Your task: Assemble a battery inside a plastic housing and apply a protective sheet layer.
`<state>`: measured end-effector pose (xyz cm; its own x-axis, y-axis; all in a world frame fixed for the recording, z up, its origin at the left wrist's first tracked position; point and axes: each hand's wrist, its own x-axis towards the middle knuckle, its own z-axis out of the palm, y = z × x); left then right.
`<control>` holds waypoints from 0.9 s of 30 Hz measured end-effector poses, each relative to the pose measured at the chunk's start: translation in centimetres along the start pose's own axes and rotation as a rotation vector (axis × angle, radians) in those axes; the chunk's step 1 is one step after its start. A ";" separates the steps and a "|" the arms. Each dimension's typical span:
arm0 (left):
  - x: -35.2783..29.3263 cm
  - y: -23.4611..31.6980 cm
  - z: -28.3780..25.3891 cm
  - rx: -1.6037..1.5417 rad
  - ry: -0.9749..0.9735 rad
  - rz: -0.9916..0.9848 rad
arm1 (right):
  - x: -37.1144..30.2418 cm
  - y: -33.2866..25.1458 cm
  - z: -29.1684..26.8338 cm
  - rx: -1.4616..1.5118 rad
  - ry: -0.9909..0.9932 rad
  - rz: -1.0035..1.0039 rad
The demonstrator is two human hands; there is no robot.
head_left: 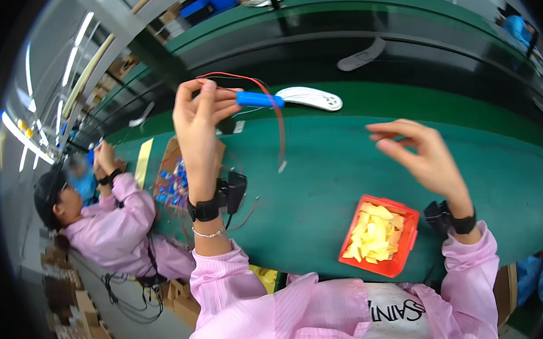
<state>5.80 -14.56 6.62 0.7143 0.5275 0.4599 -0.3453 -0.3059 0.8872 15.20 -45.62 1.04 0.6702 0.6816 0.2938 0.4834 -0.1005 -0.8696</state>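
My left hand (198,112) is raised over the far side of the green bench, fingers pinched at the left end of a blue cylindrical battery (260,99). From it a red and black wire lead (280,131) loops over and hangs down to a small white connector (282,166). Just past the battery's right end, a white curved plastic shell (312,97) lies near the bench's far edge. My right hand (416,151) hovers over the right of the bench, fingers apart, holding nothing. Below it stands a red bin (411,238) of yellow paper-like pieces (375,233).
A cardboard box (211,149) of blue batteries with wires sits behind my left forearm. Loose wires lie around it. A co-worker in pink (116,225) works at the left. Beyond the bench runs a dark conveyor (314,55) carrying another white shell (362,55).
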 end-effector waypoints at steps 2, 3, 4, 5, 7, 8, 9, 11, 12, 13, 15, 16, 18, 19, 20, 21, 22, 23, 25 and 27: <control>-0.1 -0.8 3.5 -0.202 -0.122 -0.147 | 0.1 0.1 0.8 0.004 0.017 -0.058; -0.3 -1.2 5.4 -0.302 -0.188 -0.211 | 0.2 0.0 0.8 0.090 0.037 -0.038; -0.7 -0.8 6.8 -0.391 -0.249 -0.268 | 0.5 -0.6 0.7 0.184 0.055 -0.031; -1.0 -1.7 8.5 -0.484 -0.292 -0.324 | 0.6 -0.4 0.3 0.270 0.085 -0.016; -1.5 -3.7 11.7 -0.595 -0.387 -0.476 | 0.5 0.2 -1.0 0.248 0.115 -0.062; -1.9 -4.2 12.5 -0.645 -0.432 -0.536 | 0.6 0.2 -1.3 0.251 0.113 -0.098; -2.4 -4.5 13.2 -0.693 -0.443 -0.609 | 0.9 0.5 -1.4 0.106 0.149 -0.254; -3.3 -4.0 14.1 -0.735 -0.481 -0.718 | 0.4 0.4 -2.7 0.049 0.104 -0.287; -3.5 -3.9 14.3 -0.729 -0.509 -0.743 | 0.3 0.3 -3.2 0.022 0.078 -0.306; -3.6 -3.6 15.0 -0.625 -0.565 -0.703 | 0.1 0.7 -3.7 0.051 0.179 -0.336; -3.5 -2.7 15.0 -0.398 -0.645 -0.619 | 0.6 1.4 -3.5 0.138 0.364 -0.403; -3.8 -2.5 15.1 -0.323 -0.466 -0.374 | 0.7 1.2 -3.5 0.206 0.351 -0.379; -4.6 -2.0 16.0 -0.175 -0.108 0.116 | 0.8 0.4 -3.6 0.341 0.322 -0.332; -4.9 -0.6 17.0 -0.197 -0.079 0.214 | 0.6 0.7 -3.9 0.333 0.363 -0.334; -5.3 0.0 16.8 -0.089 -0.132 0.333 | 0.6 0.6 -3.7 0.335 0.377 -0.293; -5.9 0.3 16.5 0.019 -0.185 0.450 | 0.5 0.4 -3.4 0.336 0.391 -0.251; -6.4 0.9 16.5 0.122 -0.235 0.566 | 0.4 0.1 -3.3 0.331 0.403 -0.209; -7.1 1.9 17.4 0.145 -0.214 0.581 | 0.3 0.0 -3.3 0.295 0.412 -0.194; -7.3 1.5 18.1 0.165 -0.192 0.589 | 0.2 -0.3 -3.2 0.224 0.433 -0.170; -7.3 1.4 18.3 0.190 -0.168 0.556 | 0.5 0.1 -3.1 0.078 0.491 -0.252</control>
<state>11.21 -33.35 3.80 0.5497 0.1204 0.8266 -0.5903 -0.6442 0.4864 17.35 -47.58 2.32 0.7318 0.2583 0.6306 0.6321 0.0885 -0.7698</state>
